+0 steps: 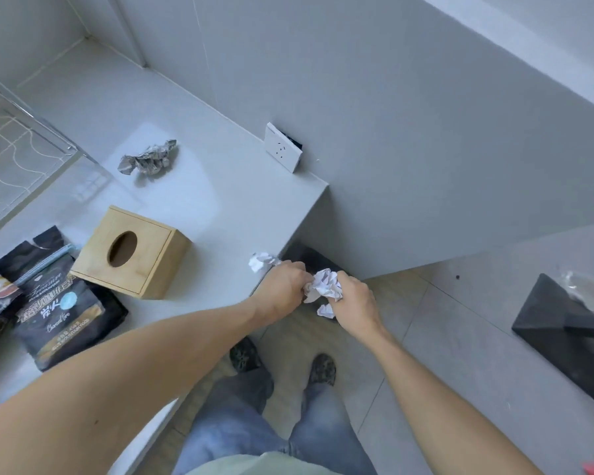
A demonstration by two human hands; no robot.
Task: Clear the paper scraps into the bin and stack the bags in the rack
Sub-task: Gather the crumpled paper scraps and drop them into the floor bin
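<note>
My right hand (355, 301) grips a crumpled white paper ball (326, 284) just past the counter's right corner, above a dark bin (314, 262) that is mostly hidden under the counter edge. My left hand (283, 287) pinches the same ball from the left side. A smaller white scrap (325, 310) hangs below the ball. Another white scrap (261, 261) lies at the counter edge by my left hand. A grey crumpled paper (148, 159) sits farther back on the counter. Black printed bags (57, 310) lie at the counter's left front.
A wooden tissue box (131, 252) stands on the grey counter (220, 186) between the bags and my hands. A white wall socket (283, 147) is on the wall. A wire rack (21, 132) is at the far left. A black object (563, 323) sits on the floor at right.
</note>
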